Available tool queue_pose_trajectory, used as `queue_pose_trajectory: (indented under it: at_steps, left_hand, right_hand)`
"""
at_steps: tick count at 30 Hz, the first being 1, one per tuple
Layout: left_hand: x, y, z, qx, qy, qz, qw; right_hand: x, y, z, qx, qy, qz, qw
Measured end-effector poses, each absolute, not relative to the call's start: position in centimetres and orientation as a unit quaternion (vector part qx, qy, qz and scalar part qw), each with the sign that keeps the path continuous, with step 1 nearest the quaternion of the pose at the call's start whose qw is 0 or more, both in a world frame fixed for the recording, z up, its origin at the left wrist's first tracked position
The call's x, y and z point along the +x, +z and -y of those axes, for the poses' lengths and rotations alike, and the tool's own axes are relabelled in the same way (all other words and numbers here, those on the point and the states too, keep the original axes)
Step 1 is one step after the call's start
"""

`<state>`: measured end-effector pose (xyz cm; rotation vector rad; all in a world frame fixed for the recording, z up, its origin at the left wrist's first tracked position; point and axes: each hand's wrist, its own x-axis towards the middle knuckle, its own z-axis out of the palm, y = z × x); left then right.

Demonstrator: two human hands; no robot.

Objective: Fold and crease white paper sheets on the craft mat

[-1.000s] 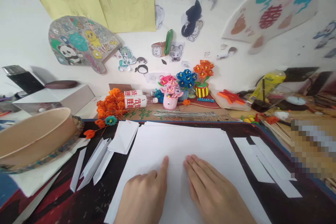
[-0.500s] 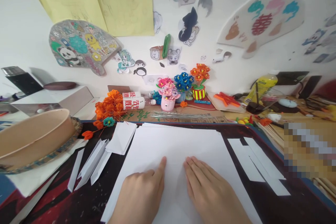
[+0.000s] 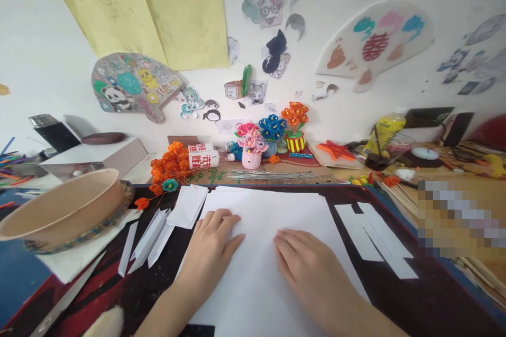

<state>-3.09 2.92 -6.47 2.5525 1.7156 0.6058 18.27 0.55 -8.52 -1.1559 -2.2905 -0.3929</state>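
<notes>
A stack of large white paper sheets (image 3: 256,274) lies in front of me on a dark red and black mat. My left hand (image 3: 215,242) rests on the left side of the top sheet, thumb and fingers apart and slightly curved. On the right half, my right hand (image 3: 308,258) lies palm down with its fingers stretched out side by side. Neither hand shows anything in its grasp. Folded white paper pieces (image 3: 152,239) and a small pile of cut paper (image 3: 187,205) are left of the stack. Several white paper strips (image 3: 373,242) lie to its right.
A round beige container (image 3: 67,210) stands at the left, with a long metal blade (image 3: 71,292) nearer me. Orange pipe-cleaner flowers (image 3: 172,163), a bottle (image 3: 203,158) and a pink flower pot (image 3: 252,160) line the back, below a wall of drawings.
My left hand has moved up and left across the paper, and its pointing index finger has given way to spread, curved fingers. The right hand stays on the sheet. The view has shifted slightly.
</notes>
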Motion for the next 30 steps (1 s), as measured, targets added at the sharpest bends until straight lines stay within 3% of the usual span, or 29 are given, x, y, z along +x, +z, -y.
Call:
queue_pose_trajectory:
  at_steps: [4,11,30]
  left_hand:
    - [-3.0,-6.2,-3.5,0.803,0.185,-0.564,0.064]
    - [-2.5,-5.3,-3.8,0.804,0.173,-0.562,0.086]
    - [1.5,-4.5,-4.2,0.805,0.160,-0.563,0.098]
  right_hand:
    - [19.7,-6.5,-1.8,-0.515,0.023,0.825,0.233]
    - [24.1,-6.1,-5.2,-0.559,0.202,0.779,0.201]
    - [24.9,-5.9,-5.7,-0.520,0.283,0.776,0.218]
